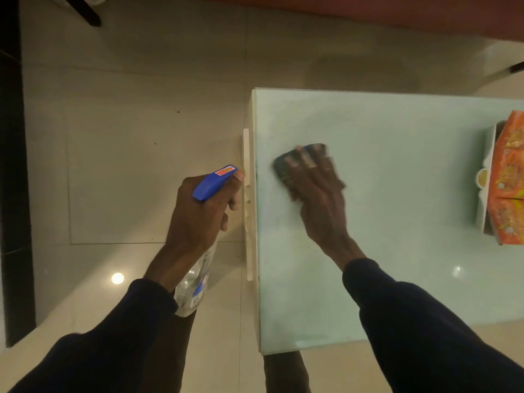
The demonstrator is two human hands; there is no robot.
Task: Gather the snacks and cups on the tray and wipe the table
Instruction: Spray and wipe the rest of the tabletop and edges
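My right hand [317, 191] presses flat on a dark cloth [280, 165] lying on the pale green glass table [382, 265], near its left edge; the hand is motion-blurred. My left hand [204, 211] grips a clear spray bottle [192, 287] with a blue trigger head [212, 182], held off the table's left side over the floor. A white tray [486, 177] at the table's right edge holds orange snack packets [509, 177]. No cups are visible.
Beige tiled floor [127, 165] lies left of and beyond the table. A dark vertical strip [12, 165] runs along the far left. A reddish-brown piece of furniture [368, 12] crosses the top. A white ledge [246, 194] juts from the table's left side.
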